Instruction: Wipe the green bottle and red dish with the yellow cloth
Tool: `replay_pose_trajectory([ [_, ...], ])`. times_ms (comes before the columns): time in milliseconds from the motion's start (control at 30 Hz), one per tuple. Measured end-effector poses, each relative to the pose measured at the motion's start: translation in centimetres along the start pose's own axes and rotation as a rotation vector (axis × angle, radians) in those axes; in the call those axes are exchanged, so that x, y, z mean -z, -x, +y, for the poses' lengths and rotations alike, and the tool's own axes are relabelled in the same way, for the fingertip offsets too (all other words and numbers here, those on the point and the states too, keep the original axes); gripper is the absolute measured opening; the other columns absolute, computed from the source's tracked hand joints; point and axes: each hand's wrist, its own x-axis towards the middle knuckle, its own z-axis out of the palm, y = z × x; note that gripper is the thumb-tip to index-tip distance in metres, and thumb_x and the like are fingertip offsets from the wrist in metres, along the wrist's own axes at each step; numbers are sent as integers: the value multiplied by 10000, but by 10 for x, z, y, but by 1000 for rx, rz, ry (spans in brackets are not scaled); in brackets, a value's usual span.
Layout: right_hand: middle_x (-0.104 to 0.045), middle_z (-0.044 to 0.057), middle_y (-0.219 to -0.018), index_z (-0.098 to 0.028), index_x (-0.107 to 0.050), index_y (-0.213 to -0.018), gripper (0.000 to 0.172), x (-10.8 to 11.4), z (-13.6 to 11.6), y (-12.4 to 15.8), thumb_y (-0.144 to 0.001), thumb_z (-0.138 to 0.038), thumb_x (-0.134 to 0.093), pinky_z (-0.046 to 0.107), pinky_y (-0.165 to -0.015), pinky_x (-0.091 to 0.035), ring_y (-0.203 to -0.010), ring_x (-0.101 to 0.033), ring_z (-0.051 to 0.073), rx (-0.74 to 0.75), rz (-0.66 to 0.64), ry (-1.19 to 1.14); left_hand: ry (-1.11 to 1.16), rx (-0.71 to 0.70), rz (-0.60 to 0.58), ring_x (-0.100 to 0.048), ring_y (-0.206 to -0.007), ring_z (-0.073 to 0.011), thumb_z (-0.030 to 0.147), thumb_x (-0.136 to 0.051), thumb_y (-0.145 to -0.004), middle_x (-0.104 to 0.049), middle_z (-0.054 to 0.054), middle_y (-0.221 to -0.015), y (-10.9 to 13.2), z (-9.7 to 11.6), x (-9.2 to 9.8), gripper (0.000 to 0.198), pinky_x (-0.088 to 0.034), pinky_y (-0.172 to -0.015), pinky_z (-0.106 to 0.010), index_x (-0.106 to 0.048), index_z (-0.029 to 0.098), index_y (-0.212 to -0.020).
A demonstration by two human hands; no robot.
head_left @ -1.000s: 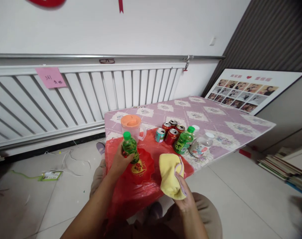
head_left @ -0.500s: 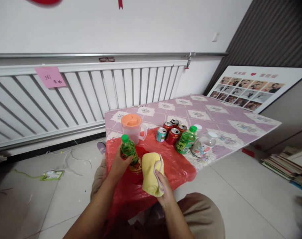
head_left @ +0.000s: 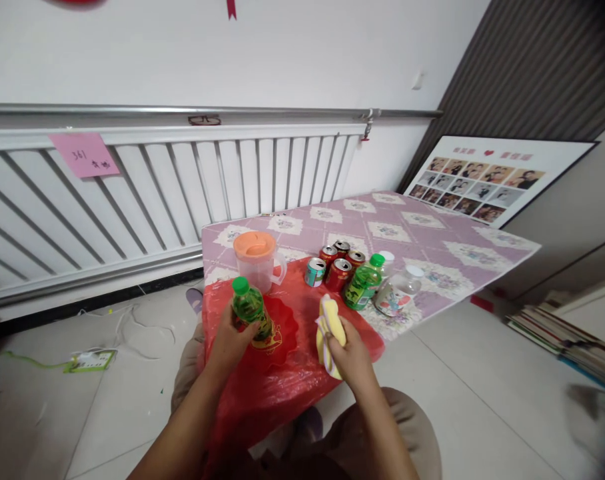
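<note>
My left hand [head_left: 235, 340] is wrapped round a green-capped green bottle [head_left: 249, 303], held upright over a red scalloped tray [head_left: 285, 333] with a yellow print. To the right, my right hand [head_left: 350, 347] grips a folded yellow cloth [head_left: 331, 333] with a pale purple edge, above the red plastic sheet [head_left: 302, 383]. Behind the bottle stands a clear pitcher [head_left: 256, 270] with an orange lid. Red cans [head_left: 339, 275], a teal can [head_left: 315, 272] and a second green bottle [head_left: 363, 287] stand beyond the cloth.
Clear jars [head_left: 397, 293] with white lids stand at the right of the second bottle. A patterned tablecloth [head_left: 387, 231] covers the table beneath. Behind it is a white radiator [head_left: 252, 170]. A power strip [head_left: 89, 361] and cables lie on the left floor.
My right hand and the yellow cloth have moved right, away from the bottle, uncovering more of the red tray. The camera view has shifted slightly. My left hand still holds the bottle.
</note>
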Motion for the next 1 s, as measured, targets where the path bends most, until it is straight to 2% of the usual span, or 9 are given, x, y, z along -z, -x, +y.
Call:
replay_pose_trajectory([
  [100, -653, 155, -1290, -198, -621, -1316, 537, -11, 1, 5, -780, -224, -599, 494, -1018, -446, -1170, -599, 319, 205, -12, 350, -16, 37, 5, -666, -1137, -268, 281, -767, -733, -668, -96, -1237, 4, 5, -3, 617, -506, -1046, -457, -513, 210, -1291],
  [267, -572, 184, -1433, -260, -649, -1286, 553, -24, -5, 17, -743, -221, -742, 684, -999, -381, -1325, -466, 446, 130, -128, 666, -12, 53, -15, -655, -1168, -292, 290, -767, -717, -660, -102, -1254, 10, 12, -7, 618, -481, -1078, -488, -514, 224, -1276],
  [333, -540, 196, -1467, -247, -633, -1314, 581, -23, -9, 20, -745, -238, -755, 729, -1026, -336, -1369, -424, 458, 127, -110, 618, 5, 59, -36, -650, -1180, -300, 298, -773, -709, -657, -108, -1266, 12, 14, -10, 619, -477, -1086, -493, -513, 226, -1266],
  [400, -542, 202, -1462, -219, -604, -1358, 594, -21, -14, 23, -778, -249, -726, 679, -1074, -347, -1369, -448, 417, 193, -119, 460, 10, 56, -62, -640, -1202, -300, 289, -775, -703, -649, -111, -1291, 14, 17, -14, 633, -474, -1094, -483, -511, 229, -1276],
  [500, -545, 169, -1466, -209, -522, -1444, 693, -19, -25, 31, -779, -232, -715, 548, -1135, -376, -1370, -483, 333, 283, -244, 162, 11, 37, -116, -635, -1217, -294, 279, -764, -705, -641, -107, -1314, 19, 19, -24, 671, -478, -1091, -475, -499, 235, -1320],
  [667, -527, 116, -1500, -239, -446, -1500, 862, -15, -50, 44, -703, -134, -756, 473, -1170, -352, -1390, -474, 292, 270, -406, -113, 74, 29, -278, -636, -1216, -315, 274, -790, -660, -659, -108, -1292, 28, 21, -42, 703, -470, -1102, -495, -523, 223, -1307],
  [767, -585, 75, -1445, -273, -485, -1469, 847, -4, -56, 46, -687, -125, -777, 442, -1138, -391, -1324, -537, 281, 256, -441, -193, 112, 42, -409, -613, -1254, -320, 275, -807, -672, -630, -114, -1355, 33, 23, -48, 728, -456, -1125, -489, -509, 232, -1335],
  [867, -613, 93, -1395, -240, -518, -1433, 864, 7, -51, 47, -633, -170, -837, 456, -1099, -421, -1280, -559, 305, 192, -418, -174, 137, 24, -535, -576, -1304, -318, 290, -789, -726, -588, -128, -1416, 35, 28, -55, 735, -433, -1148, -480, -474, 220, -1386],
  [1000, -693, 88, -1229, -219, -590, -1321, 729, 16, -31, 45, -635, -233, -837, 435, -987, -499, -1135, -635, 298, 142, -335, -179, 98, -33, -607, -455, -1421, -316, 335, -750, -797, -429, -158, -1561, 37, 37, -62, 879, -403, -1166, -480, -277, 231, -1531],
])
